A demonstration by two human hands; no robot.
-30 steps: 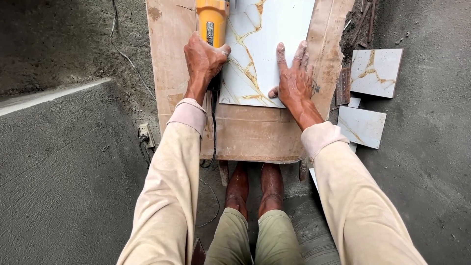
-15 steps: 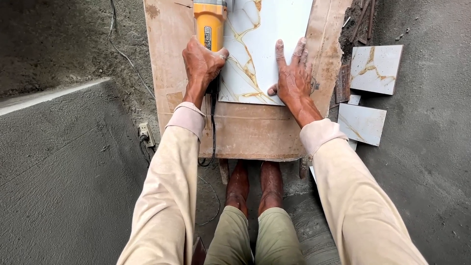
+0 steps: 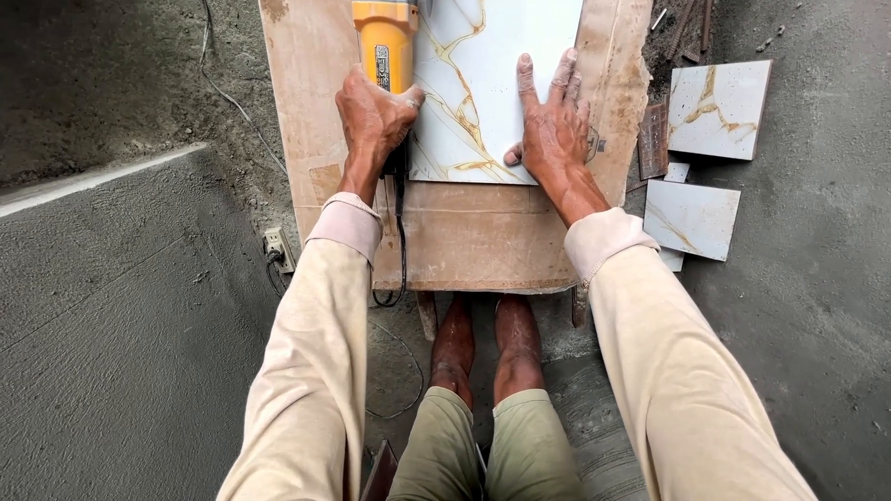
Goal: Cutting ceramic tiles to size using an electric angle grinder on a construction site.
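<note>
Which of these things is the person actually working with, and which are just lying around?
In use: left hand gripping the yellow grinder; right hand flat on the marbled tile; wooden board beneath.
Lying about: cut tile pieces, wall socket.

From my remote view, the top edge cuts off the front of the yellow angle grinder [image 3: 388, 42], so I cannot see its disc. The white gold-veined tile [image 3: 483, 83] and the wooden board [image 3: 483, 232] also run out of frame there. My left hand [image 3: 371, 121] hides the grinder's rear grip; the small debris [image 3: 682, 28] is too small to identify.
</note>
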